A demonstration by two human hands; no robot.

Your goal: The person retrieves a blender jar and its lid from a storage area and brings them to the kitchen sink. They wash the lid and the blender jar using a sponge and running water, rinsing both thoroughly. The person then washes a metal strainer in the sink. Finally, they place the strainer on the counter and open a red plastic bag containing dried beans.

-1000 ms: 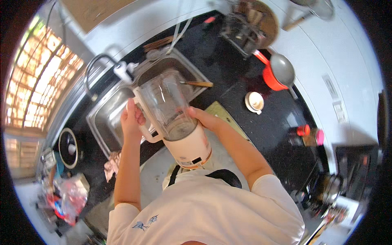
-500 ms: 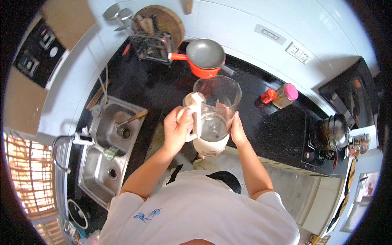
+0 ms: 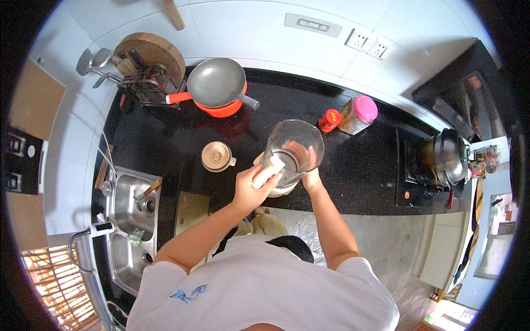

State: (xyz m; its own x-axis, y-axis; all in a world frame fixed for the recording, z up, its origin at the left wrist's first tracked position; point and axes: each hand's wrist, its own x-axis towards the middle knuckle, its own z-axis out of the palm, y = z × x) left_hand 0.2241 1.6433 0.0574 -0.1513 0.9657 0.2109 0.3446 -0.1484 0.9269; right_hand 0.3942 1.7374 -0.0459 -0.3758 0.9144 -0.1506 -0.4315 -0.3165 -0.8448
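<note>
A clear glass blender jug [image 3: 291, 148] on a white base stands upright over the black counter [image 3: 165, 149]. My left hand [image 3: 251, 189] grips its white handle on the left side. My right hand [image 3: 311, 175] holds the jug's right side, partly seen through the glass. The jug looks empty and has no lid.
A small beige lidded cup [image 3: 216, 156] sits left of the jug. Behind it are an orange pot with a grey pan [image 3: 216, 85] on top and a knife rack [image 3: 146, 83]. Two jars [image 3: 353, 114] stand right. A double steel sink [image 3: 130, 220] lies at left, a stove pot [image 3: 448, 154] at right.
The jug and both hands have travelled from over the sink to the counter stretch between the beige cup and the jars. My view has swung right with them.
</note>
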